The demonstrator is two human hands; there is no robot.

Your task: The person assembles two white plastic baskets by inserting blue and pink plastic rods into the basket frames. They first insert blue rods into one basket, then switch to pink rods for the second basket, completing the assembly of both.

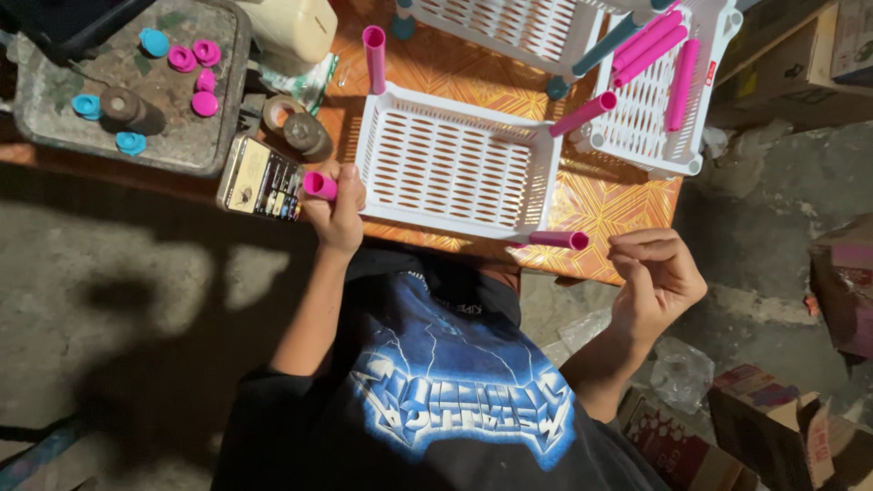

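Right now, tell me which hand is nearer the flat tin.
Left. The left hand, holding a pink tube, is right beside the tin; the right hand is beyond the white basket.

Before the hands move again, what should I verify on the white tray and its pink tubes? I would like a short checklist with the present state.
1. Left hand grips the near left tube at the white tray corner: ok.
2. Right hand has a hold: not ok; its fingers are curled beside the near right tube, seemingly apart from it.
3. Far left tube stands at its corner: ok.
4. Far right tube fully seated: cannot tell; it looks tilted outward.
5. Spare tubes within reach in the second tray: ok.
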